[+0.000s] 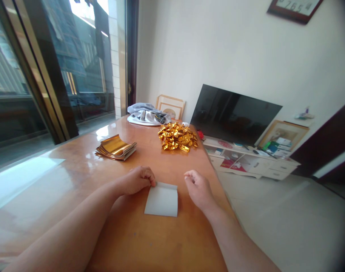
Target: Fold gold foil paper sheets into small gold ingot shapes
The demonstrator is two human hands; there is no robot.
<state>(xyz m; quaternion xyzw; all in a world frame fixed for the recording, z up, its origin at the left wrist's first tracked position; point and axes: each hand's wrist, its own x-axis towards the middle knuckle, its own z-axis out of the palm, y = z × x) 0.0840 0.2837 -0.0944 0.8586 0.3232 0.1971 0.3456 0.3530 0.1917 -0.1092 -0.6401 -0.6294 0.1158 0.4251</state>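
A small pale sheet of paper (161,201) lies on the table, its far edge turned over in a narrow fold. At its far left corner, my left hand (137,180) has thumb and fingers pinched on the paper. Just right of the sheet and apart from it, my right hand (197,189) is curled closed over the table, with nothing visible in its fingers. Beyond my left hand rests a stack of gold foil paper (116,147), its sheets slightly curled. Farther back sits a heap of folded gold foil pieces (176,138).
The glossy wooden table (161,243) has its right edge beyond my right arm. Folded grey cloth (147,114) lies at the far end. A television (233,113) stands on a low white cabinet (251,162). Glass sliding doors (76,68) are on the left.
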